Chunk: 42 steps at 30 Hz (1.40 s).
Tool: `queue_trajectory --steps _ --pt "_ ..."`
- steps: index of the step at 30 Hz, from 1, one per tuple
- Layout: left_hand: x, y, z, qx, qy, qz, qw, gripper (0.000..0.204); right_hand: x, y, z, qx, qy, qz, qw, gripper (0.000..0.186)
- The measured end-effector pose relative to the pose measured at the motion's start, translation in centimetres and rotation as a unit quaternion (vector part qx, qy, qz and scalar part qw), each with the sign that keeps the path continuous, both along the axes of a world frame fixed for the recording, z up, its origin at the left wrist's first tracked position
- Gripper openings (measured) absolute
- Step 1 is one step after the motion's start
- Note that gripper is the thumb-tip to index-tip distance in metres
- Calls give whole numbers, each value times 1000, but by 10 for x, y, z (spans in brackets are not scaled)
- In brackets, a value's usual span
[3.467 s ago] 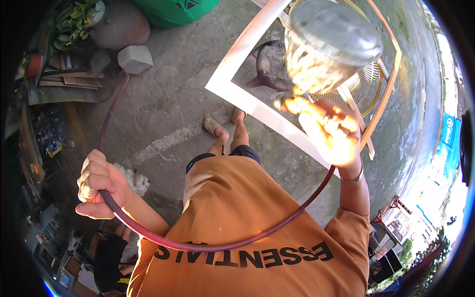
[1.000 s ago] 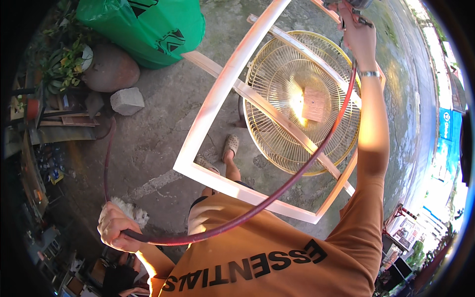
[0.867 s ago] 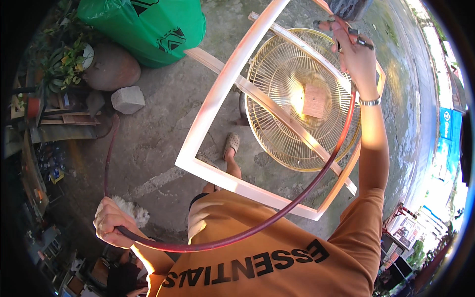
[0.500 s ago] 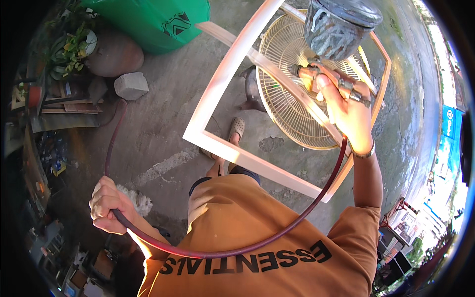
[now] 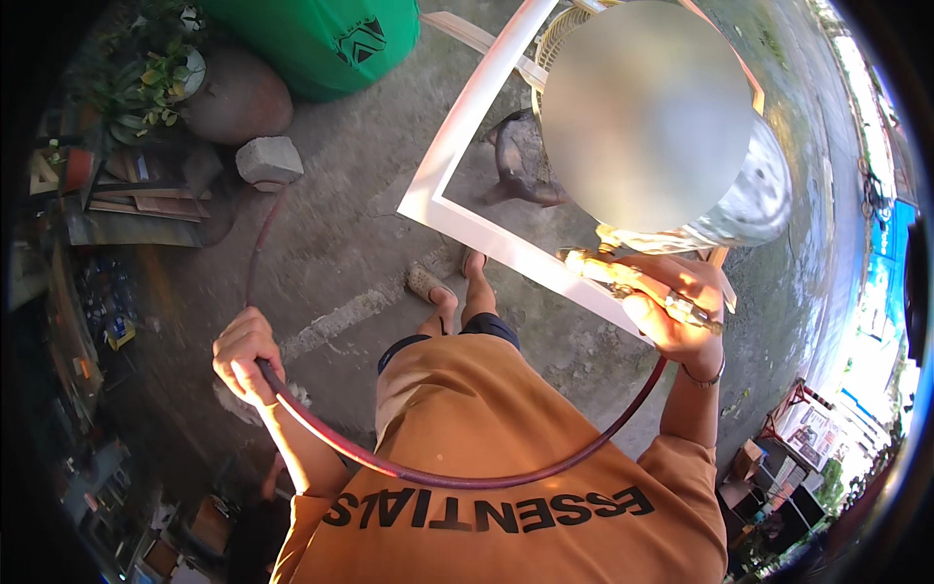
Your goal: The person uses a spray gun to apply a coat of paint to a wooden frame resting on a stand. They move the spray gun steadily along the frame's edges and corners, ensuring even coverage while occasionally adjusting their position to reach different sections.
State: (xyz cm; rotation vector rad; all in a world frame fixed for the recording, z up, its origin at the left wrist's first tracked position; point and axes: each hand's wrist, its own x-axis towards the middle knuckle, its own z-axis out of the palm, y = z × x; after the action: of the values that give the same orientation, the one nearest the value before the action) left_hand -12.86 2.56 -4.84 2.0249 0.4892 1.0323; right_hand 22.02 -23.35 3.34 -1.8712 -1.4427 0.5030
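Two bare hands are at work: the right hand (image 5: 686,307) is closed around one spray gun (image 5: 623,273), and the left hand (image 5: 245,358) is curled tightly around one dark red hose (image 5: 486,482). The gun lies within the right hand's grip, its nozzle pointing left; its single silvery cup (image 5: 769,190) stands just beyond that hand, partly hidden by a blurred patch. Near the right hand's wrist the hose emerges, sags across the orange shirt (image 5: 467,409) to the left hand, then runs farther off toward one grey block (image 5: 269,159).

One pale frame (image 5: 530,263) lies beyond the shirt, its near corner left of the gun; the cup and blur cover much of its far part. Inside its outline, one fan guard (image 5: 553,49) shows only at an edge. Far left are one green bag (image 5: 311,44) and one rounded clay pot (image 5: 238,102). Two clogs (image 5: 428,282) are on the feet.
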Motion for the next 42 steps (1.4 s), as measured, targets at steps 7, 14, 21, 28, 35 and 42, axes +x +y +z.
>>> queue_trajectory --steps 7,14,21,28,35,42 --pt "-13 -3 -80 -161 57 -51 984 56 -41 -68 21 -29 86 -260 961 23" --pt "19 -32 -111 -283 333 -158 885 34 -54 -115 19 58 64 -425 901 24" --pt "93 -114 -63 -348 413 -311 782 33 -53 -167 9 84 38 -504 859 28" --pt "165 -225 -142 -534 341 -387 670 48 -63 -228 -12 104 12 -574 812 28" --pt "217 -255 -146 -690 236 -394 559 52 -73 -261 -36 83 4 -660 747 30" --pt "230 -253 -150 -792 102 -355 487 43 -80 -277 -56 100 43 -695 711 36"
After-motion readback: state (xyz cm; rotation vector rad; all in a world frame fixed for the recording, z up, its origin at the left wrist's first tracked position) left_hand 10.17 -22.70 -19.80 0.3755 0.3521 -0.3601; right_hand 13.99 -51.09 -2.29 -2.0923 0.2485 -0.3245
